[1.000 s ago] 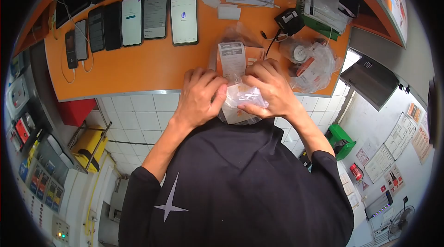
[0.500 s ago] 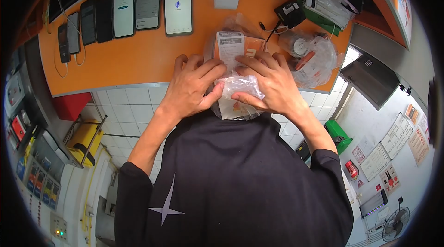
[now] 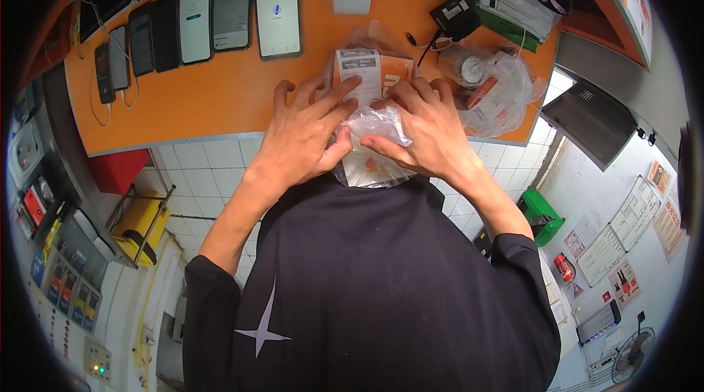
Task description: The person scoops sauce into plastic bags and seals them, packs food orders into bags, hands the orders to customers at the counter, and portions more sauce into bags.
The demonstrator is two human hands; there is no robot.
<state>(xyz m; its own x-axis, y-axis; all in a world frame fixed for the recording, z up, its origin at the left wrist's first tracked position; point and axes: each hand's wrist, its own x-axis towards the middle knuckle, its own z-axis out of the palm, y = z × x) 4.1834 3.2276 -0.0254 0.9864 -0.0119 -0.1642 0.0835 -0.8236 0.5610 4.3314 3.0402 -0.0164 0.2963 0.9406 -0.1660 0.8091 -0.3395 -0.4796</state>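
A clear plastic bag (image 3: 375, 122) lies bunched at the table's front edge, around an orange and white package (image 3: 397, 69). A printed receipt (image 3: 358, 69) shows on top of the package. My left hand (image 3: 306, 132) rests on the left side of the bag, its fingers apart and reaching toward the receipt. On the other side, my right hand (image 3: 433, 128) has its fingers curled over the bag, with the thumb against the bunched plastic. The fingertips of my right hand are partly hidden by the plastic.
Several phones (image 3: 278, 14) line the back left of the orange table (image 3: 183, 110), some with white cables. At the right are a plastic bag with a can (image 3: 499, 99), a black adapter (image 3: 455, 18) and stacked papers (image 3: 513, 7).
My hands have spread from the bunched plastic, with the left fingers now more extended and the right fingers laid over the bag. The view has shifted slightly.
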